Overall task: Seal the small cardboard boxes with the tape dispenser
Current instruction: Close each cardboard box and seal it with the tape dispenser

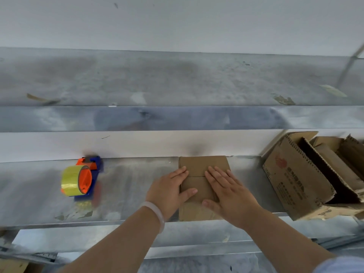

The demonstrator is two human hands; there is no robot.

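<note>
1. Brown cardboard box (pixel 203 168) sits on the metal shelf (pixel 128 194), its 2 top flaps folded shut.
2. Left hand (pixel 169 192) lies flat on its left edge, fingers straight, thumb across the lid.
3. Right hand (pixel 228 192) presses the right side, fingers spread, gripping nothing.
4. Tape dispenser (pixel 81 179) lies well apart, left.
5. Big open carton (pixel 299 180) stands right.
</note>
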